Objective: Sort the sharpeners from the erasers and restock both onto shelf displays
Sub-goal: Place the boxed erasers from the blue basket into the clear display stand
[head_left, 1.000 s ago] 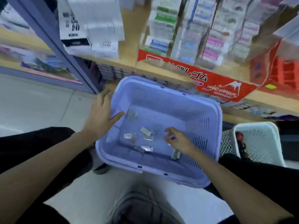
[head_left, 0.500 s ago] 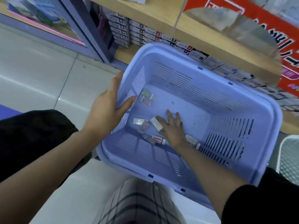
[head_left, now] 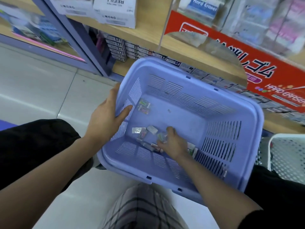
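A lilac plastic basket (head_left: pixel 247 116) is tilted toward me in front of the shelves. My left hand (head_left: pixel 105 119) grips its left rim, thumb inside. Several small clear-wrapped packets (head_left: pixel 142 132) lie on the basket floor, two more (head_left: pixel 144 106) in the far left corner. My right hand (head_left: pixel 171 142) is down inside the basket with curled fingers closed over a small packet (head_left: pixel 161 136) with a green insert. More packets (head_left: pixel 192 150) lie beside my wrist. I cannot tell which are sharpeners and which are erasers.
Wooden shelves (head_left: pixel 148 33) stand behind the basket, with a red eraser display (head_left: pixel 231 52), white refill boxes (head_left: pixel 115 12) and rows of small boxes (head_left: pixel 118 50) on the lower shelf. A white mesh basket (head_left: pixel 287 156) sits at the right. Grey floor tiles (head_left: pixel 41 90) lie at the left.
My right hand has drawn its spread fingers together over a packet in the basket. My view has lifted slightly toward the shelves. My left hand keeps its grip on the rim.
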### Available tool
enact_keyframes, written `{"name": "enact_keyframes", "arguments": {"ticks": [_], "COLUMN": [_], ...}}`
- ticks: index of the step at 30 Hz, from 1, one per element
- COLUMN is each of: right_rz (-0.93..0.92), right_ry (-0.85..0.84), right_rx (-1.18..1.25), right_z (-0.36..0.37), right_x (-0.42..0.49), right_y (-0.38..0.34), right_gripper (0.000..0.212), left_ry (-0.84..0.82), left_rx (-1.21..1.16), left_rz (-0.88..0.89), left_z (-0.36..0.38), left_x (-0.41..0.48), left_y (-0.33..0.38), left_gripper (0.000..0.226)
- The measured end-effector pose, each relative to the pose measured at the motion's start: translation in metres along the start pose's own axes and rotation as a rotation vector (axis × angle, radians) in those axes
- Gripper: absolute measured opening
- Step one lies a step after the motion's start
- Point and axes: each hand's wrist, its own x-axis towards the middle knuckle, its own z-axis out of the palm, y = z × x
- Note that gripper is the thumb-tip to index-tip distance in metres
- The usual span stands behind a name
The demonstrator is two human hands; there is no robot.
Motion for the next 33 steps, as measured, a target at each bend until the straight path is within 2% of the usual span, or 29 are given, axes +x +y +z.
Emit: {"name": "enact_keyframes", "arguments": {"ticks": [4, 8, 10, 12, 14, 15, 19, 21, 23, 24, 28, 30, 33], "right_rz": [-0.075, -0.21, -0.262, -0.305, -0.361, -0.404, -0.494, -0.481, -0.478, -0.476, -0.463, -0.453, -0.439], "right_ry": [0.138, 0.256, 0.314, 0.361, 0.448, 0.512, 0.688, 0.722, 0.671, 0.596, 0.312, 0.273, 0.229], "right_rx": [0.019, 0.034, 0.038, 0.017, -0.008, 0.001, -0.024, -0.046, 0.02, 0.138, 0.724, 0.896, 1.004], "right_z": [-0.063, -0.131, -0.164, -0.194, -0.221, -0.233, -0.263, -0.273, -0.282, -0.287, -0.323, -0.332, -0.333], "right_x": [-0.031, -0.073, -0.094, -0.113, -0.13, -0.138, -0.155, -0.158, -0.157, -0.156, -0.149, -0.145, -0.137], "right_y": [-0.016, -0.037, -0.047, -0.056, -0.062, -0.064, -0.062, -0.061, -0.059, -0.058, -0.052, -0.048, -0.049], "right_gripper": [0.068, 0.062, 0.06, 0.061, 0.062, 0.062, 0.059, 0.059, 0.063, 0.063, 0.032, 0.028, 0.024], "left_ry": [0.041, 0.146, 0.128, -0.055, -0.366, -0.442, -0.444, -0.46, -0.478, -0.481, -0.447, -0.441, -0.448], "left_rx": [0.168, 0.315, 0.327, 0.075, -0.307, -0.398, -0.556, -0.591, -0.589, -0.595, -0.639, -0.661, -0.65], "left_rz": [0.032, 0.171, 0.215, 0.132, 0.006, 0.009, 0.092, 0.135, 0.17, 0.173, 0.168, 0.163, 0.16], "left_z": [-0.004, -0.019, -0.025, -0.032, -0.041, -0.044, -0.06, -0.065, -0.068, -0.07, -0.081, -0.085, -0.085], "left_x": [-0.004, -0.013, -0.017, -0.021, -0.02, -0.016, -0.001, 0.007, 0.013, 0.016, 0.032, 0.036, 0.038], "left_y": [0.009, 0.034, 0.055, 0.089, 0.127, 0.143, 0.192, 0.207, 0.217, 0.22, 0.229, 0.229, 0.226], "left_gripper": [0.074, 0.063, 0.056, 0.05, 0.05, 0.05, 0.014, 0.005, 0.005, 0.006, 0.006, 0.009, 0.019]}}
